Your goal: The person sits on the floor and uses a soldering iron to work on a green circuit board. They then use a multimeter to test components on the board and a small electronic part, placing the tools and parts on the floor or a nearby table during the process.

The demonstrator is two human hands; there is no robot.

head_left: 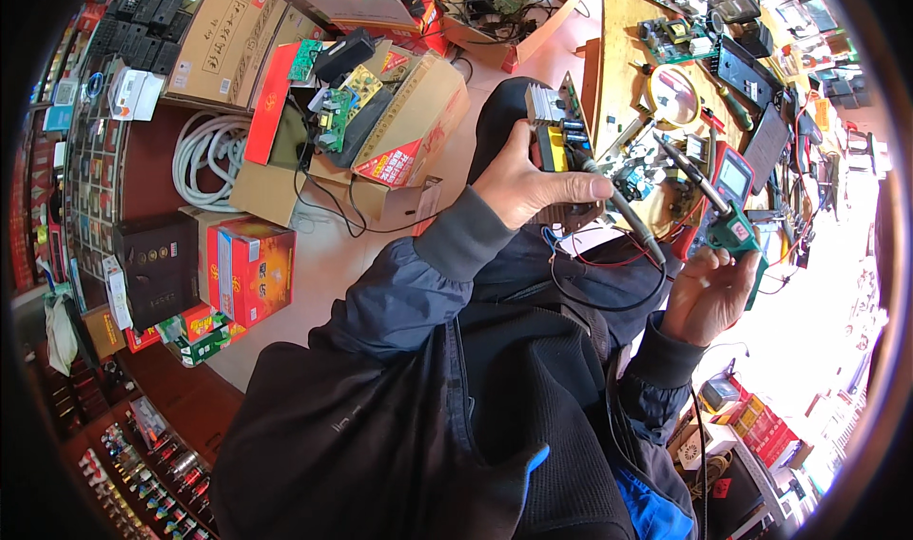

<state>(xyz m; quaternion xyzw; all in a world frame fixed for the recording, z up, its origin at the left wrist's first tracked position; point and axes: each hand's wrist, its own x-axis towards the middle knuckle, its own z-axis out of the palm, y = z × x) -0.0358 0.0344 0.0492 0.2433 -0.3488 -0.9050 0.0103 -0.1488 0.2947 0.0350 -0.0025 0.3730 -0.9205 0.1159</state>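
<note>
My left hand [533,183] is closed around a circuit board [561,117] with a silver finned heatsink and a yellow transformer. A dark pen-shaped probe [626,213] with a black cable slants down from beside its thumb; whether the thumb grips it I cannot tell. My right hand [709,293] is closed on the handle of a green soldering gun [734,231]. Its long metal barrel and dark tip point up-left, toward loose parts on the wooden bench [618,27]. The tip stands apart from the board in my left hand.
A red-edged multimeter [733,175] lies beside the gun, with a yellow tape ring [673,93] and more boards beyond. Thin red and black leads run below the board. At left stand an open carton of electronics [418,112], a white hose coil [207,160] and a red box [255,272].
</note>
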